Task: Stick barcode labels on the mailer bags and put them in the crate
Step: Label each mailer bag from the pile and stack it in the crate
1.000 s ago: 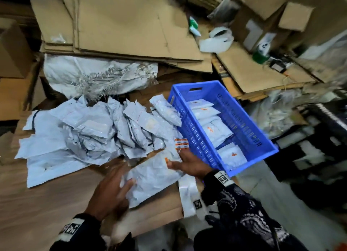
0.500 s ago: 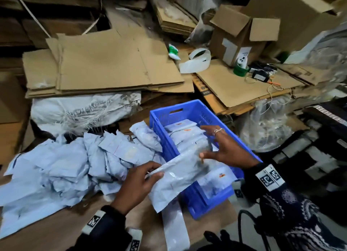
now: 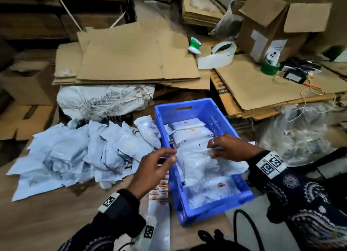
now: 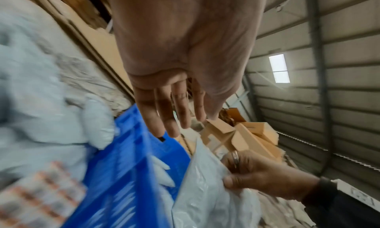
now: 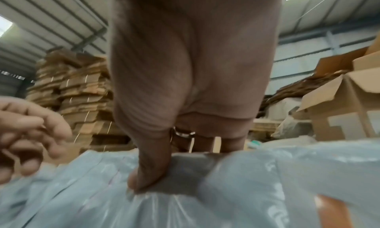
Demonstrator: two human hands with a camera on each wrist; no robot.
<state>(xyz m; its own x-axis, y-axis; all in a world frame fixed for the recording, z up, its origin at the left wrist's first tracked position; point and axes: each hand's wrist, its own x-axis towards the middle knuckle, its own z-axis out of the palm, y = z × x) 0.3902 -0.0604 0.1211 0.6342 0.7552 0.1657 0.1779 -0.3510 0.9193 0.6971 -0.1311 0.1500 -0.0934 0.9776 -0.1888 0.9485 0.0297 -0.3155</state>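
Note:
The blue crate (image 3: 206, 214) stands on the wooden table and holds several labelled grey mailer bags. My right hand (image 3: 211, 149) pinches one mailer bag (image 3: 199, 158) by its far edge and holds it low inside the crate; the thumb (image 5: 144, 166) presses on top while the fingers go behind. Over the crate's left rim hovers my left hand (image 3: 173, 155), fingers relaxed and holding nothing, apart from the bag. A pile of unlabelled mailer bags (image 3: 75, 153) lies left of the crate. The barcode label sheet (image 3: 161, 190) lies on the table under my left wrist.
Flattened cardboard (image 3: 122, 63) and a white woven sack (image 3: 105, 100) lie behind the pile. An open carton (image 3: 272, 25), a green tape roll (image 3: 268, 67) and a curled label backing strip (image 3: 217, 53) sit at the back right. A clear plastic bag (image 3: 300, 138) bulges right of the crate.
Both hands carried the mailer bag from the table over into the crate. The left hand has let go of it; the right hand still holds it, lower in the crate.

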